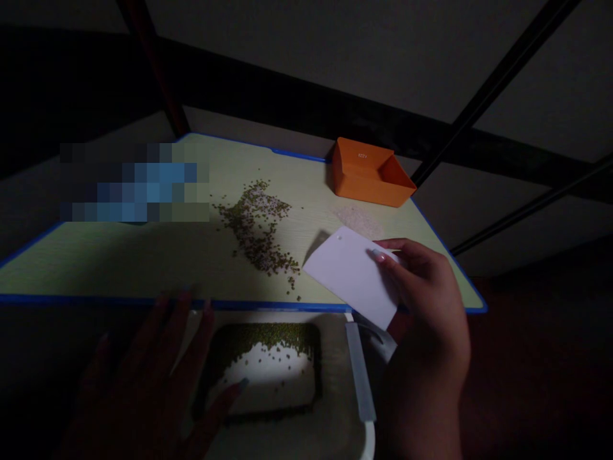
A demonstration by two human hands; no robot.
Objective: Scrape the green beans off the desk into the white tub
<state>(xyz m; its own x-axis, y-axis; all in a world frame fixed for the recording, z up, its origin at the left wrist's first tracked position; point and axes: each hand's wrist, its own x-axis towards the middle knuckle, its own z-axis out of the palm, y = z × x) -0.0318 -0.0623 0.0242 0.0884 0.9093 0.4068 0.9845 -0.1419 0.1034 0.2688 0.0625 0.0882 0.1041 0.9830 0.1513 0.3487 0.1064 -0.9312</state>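
My right hand (424, 281) pinches a flat white plastic scraper (352, 271) by its right side; the scraper has a small hole near one corner. It hangs tilted over the table's front edge, right of a scattered pile of small green beans mixed with pale grains (256, 230). In shadow, my left hand (148, 377) is open with its fingers spread over the left side of a tub (335, 383). Its thumb reaches across the tub's opening. Green beans (272, 332) lie along the far and left sides of the tub's pale bottom.
An orange open box (373, 185) stands at the table's back right. Before it lies a thin patch of pale grains (359, 220). The light table (191, 268) has a blue rim. A blue blurred-out patch (153, 188) covers its left side. The tub has a grey handle (360, 370).
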